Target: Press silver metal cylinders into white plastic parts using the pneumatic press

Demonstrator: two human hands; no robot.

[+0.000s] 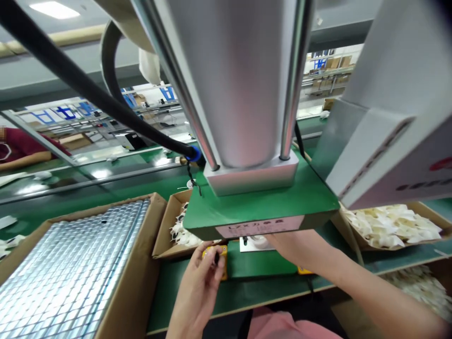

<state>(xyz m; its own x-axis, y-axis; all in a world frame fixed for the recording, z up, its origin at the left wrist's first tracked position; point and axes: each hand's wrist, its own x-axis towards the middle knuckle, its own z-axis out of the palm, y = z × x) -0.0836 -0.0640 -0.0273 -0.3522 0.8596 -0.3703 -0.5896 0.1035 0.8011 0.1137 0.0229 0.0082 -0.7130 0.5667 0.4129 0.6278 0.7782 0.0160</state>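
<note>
Press (261, 207) overhead; reaches under with right hand (300, 247), by white plate (246, 245), can't tell grip.
Pinches dark part (216, 258) in left hand (200, 278), by yellow box (224, 262); risks crushing right hand if triggering early.

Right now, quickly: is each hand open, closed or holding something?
Left hand: closed on a small black piece.
Right hand: cannot be told; the green plate hides its grip.

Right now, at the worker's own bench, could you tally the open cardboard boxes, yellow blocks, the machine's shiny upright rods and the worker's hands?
Cardboard boxes: 3
Yellow blocks: 2
Shiny rods: 2
Worker's hands, one partly hidden: 2
Total: 9
</note>
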